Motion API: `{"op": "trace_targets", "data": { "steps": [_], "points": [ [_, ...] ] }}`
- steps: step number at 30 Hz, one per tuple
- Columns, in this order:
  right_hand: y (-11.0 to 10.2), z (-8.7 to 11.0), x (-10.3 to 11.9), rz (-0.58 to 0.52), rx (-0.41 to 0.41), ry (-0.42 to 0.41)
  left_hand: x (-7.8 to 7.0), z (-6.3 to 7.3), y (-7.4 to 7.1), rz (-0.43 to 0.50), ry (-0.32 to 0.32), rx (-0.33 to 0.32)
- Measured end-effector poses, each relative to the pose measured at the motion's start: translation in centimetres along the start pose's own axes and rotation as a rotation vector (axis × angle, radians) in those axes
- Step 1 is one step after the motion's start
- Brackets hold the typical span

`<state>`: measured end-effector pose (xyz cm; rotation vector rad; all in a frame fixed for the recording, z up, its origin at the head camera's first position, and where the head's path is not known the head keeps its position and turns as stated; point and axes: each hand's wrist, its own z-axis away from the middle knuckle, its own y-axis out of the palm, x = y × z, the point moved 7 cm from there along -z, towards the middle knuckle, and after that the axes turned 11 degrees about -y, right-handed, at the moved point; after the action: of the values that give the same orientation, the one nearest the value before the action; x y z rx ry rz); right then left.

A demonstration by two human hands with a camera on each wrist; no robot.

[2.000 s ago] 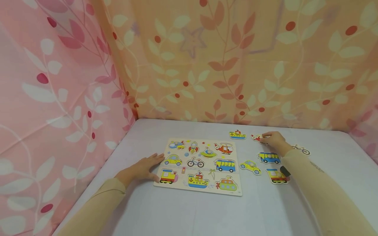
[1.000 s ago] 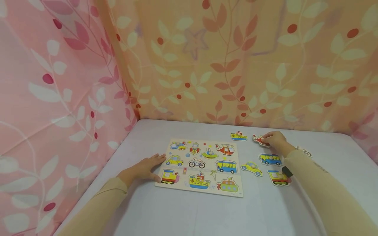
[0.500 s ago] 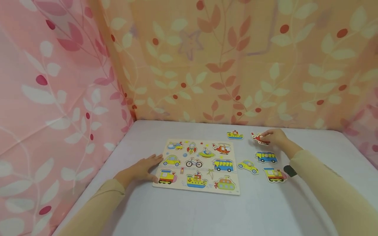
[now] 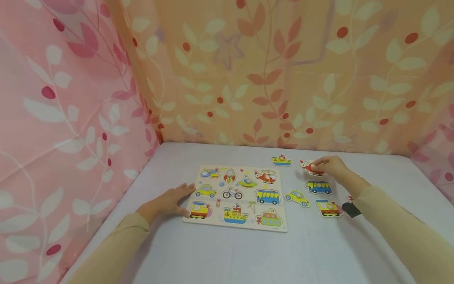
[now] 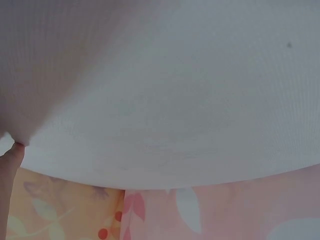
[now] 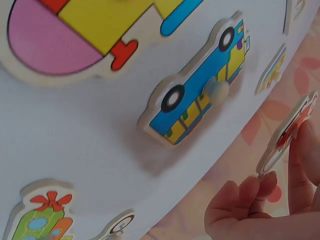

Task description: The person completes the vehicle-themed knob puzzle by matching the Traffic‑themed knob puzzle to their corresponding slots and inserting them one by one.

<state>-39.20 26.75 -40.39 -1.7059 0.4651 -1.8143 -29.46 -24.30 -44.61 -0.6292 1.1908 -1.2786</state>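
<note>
Touching board edge [image 4: 192, 200] and helicopter [image 4: 307, 167], hands [image 4: 170, 201] [image 4: 332, 166] sit well apart.

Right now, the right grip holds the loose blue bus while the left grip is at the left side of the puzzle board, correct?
Not quite: the right grip holds the red helicopter, as the head view shows; the loose blue bus lies on the table. The left grip is at the left side of the puzzle board.
</note>
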Motion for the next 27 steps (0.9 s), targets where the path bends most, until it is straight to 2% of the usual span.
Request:
{"op": "trace_targets", "data": {
  "steps": [6,12,27],
  "points": [
    [0.9,0.3,0.7,-0.009,0.001,-0.027,-0.1,-0.1,-0.3,0.004,-0.001,-0.002],
    [2.0,0.3,0.8,-0.002,0.011,0.011,0.0,-0.1,0.1,0.008,-0.005,0.001],
    [4.5,-0.1,3.0,0.01,0.021,-0.044,0.1,-0.2,0.2,-0.005,0.002,-0.001]
  ]
}}
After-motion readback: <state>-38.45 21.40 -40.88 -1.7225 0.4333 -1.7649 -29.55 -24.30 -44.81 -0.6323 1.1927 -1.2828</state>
